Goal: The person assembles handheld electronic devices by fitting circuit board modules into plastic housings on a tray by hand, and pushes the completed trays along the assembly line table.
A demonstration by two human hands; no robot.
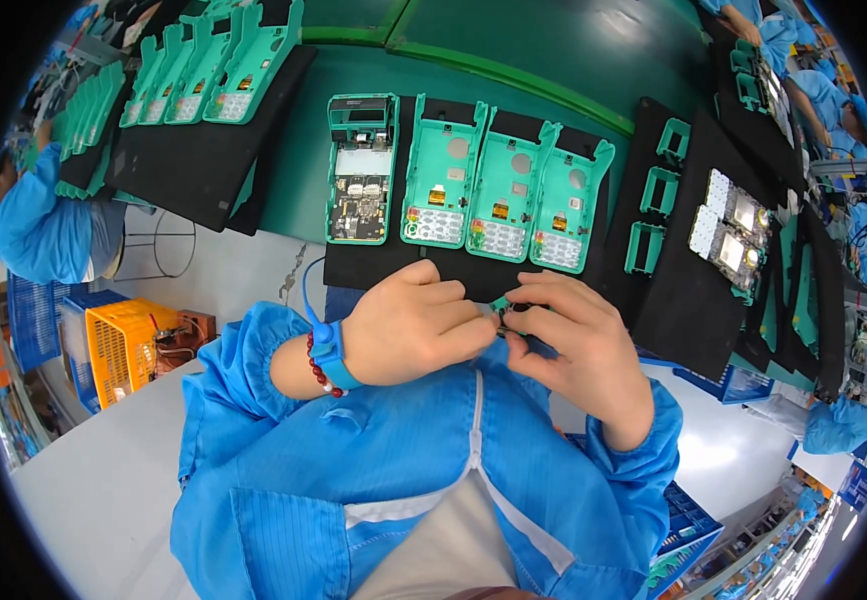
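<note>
- Right hand [579, 335]: fingers pinch a small green-and-black part [500, 304]; keep pressure light
- Left hand [409, 325]: fingers curl in (cannot tell their grip); brace steadily

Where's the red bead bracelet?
In the head view, left of centre: the bracelet is on the left hand's wrist, between the blue strap and the sleeve.
</note>
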